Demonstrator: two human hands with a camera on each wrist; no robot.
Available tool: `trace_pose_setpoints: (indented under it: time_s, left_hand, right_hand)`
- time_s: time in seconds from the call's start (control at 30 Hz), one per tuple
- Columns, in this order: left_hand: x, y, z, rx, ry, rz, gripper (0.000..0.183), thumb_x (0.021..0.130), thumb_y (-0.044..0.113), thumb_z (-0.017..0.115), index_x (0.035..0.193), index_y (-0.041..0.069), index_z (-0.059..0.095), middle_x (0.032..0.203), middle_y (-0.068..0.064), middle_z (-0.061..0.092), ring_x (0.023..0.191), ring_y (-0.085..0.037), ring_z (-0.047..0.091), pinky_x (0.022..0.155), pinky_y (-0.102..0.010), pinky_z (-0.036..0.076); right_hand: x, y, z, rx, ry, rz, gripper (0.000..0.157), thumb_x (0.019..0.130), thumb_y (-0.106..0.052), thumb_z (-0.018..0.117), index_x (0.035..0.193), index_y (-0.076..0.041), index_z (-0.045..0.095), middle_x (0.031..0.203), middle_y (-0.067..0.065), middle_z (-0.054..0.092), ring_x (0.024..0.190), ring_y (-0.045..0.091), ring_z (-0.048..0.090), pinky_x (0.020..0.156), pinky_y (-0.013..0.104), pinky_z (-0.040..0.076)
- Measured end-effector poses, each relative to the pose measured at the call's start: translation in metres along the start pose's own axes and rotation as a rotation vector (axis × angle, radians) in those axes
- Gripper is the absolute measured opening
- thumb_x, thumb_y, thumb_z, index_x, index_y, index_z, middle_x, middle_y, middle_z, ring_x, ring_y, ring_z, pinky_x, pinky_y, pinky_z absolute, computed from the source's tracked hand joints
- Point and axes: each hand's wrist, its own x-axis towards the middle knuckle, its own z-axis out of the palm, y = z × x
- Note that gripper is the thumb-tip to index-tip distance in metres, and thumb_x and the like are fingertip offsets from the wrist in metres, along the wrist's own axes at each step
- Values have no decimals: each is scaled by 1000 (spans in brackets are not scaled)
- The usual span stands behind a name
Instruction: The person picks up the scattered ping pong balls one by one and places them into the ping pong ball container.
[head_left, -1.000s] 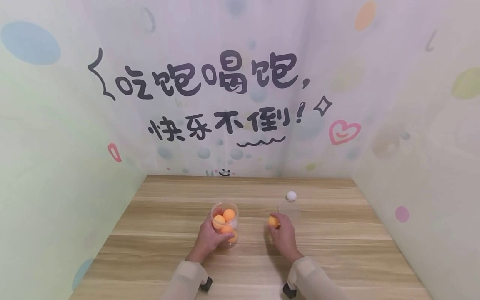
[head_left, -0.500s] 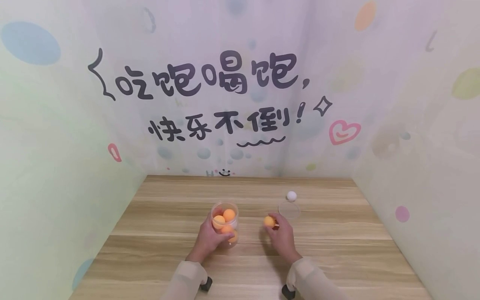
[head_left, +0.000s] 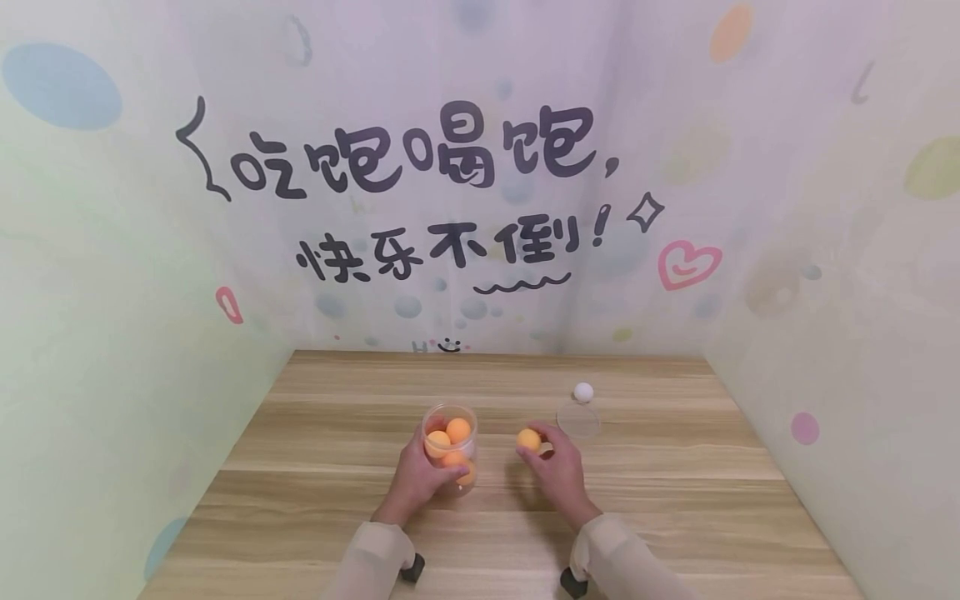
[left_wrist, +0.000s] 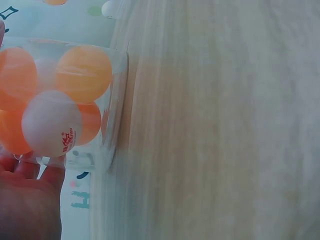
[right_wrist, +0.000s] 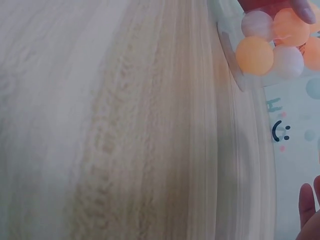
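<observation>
In the head view my left hand grips a clear plastic jar that stands upright on the table without a lid. Orange and white ping-pong balls fill part of it. The left wrist view shows a white ball with red print among orange ones through the jar wall. To the right of the jar, my right hand pinches an orange ping-pong ball between thumb and fingers. Only part of the right hand shows at the edge of the right wrist view.
Beyond my right hand a clear round disc, like a lid, lies on the wooden table. Just behind it rests a loose white ping-pong ball. Printed walls border the table at the back and both sides.
My right hand has moved left toward the jar, carrying the orange ping-pong ball with it. The left hand and the jar have stayed where they were.
</observation>
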Motion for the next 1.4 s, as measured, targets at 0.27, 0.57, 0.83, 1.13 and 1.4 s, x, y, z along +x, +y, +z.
trace_pose_setpoints:
  time_s: [0.27,0.57,0.83,1.13,1.4]
  left_hand:
    - [0,-1,0,-7,-1,0,93,63,23,93,140,15,41,130,-4,53,114,-22,53,102,-41,43]
    - [0,-1,0,0,1,4,92,64,22,93,141,16,41,130,-4,54,114,-22,53,102,-42,43]
    - [0,1,0,-7,-1,-4,93,64,24,93,141,17,41,131,-4,53,115,-22,53,103,-42,42]
    - [0,0,0,1,1,0,92,65,23,92,141,16,40,132,-3,53,116,-21,53,103,-41,42]
    - [0,0,0,-3,-4,-1,92,65,23,92,141,16,40,132,-4,53,117,-22,53,103,-43,42]
  right_hand:
    - [-1,-2,1,10,-1,-3,39,79,-16,81,115,-11,67,104,0,65,87,17,58,66,24,52]
    - [0,-8,2,28,22,-20,38,79,-10,81,114,-5,67,101,2,66,88,19,58,67,26,53]
    - [2,-14,4,50,58,-38,36,78,-12,82,111,-4,68,99,1,67,88,18,59,66,27,53]
    - [1,-29,6,119,85,-61,36,77,-7,82,109,-3,68,100,8,68,90,23,60,67,32,55]
    - [2,-27,10,148,100,-98,36,77,-8,82,110,-4,68,101,7,68,91,25,60,67,47,55]
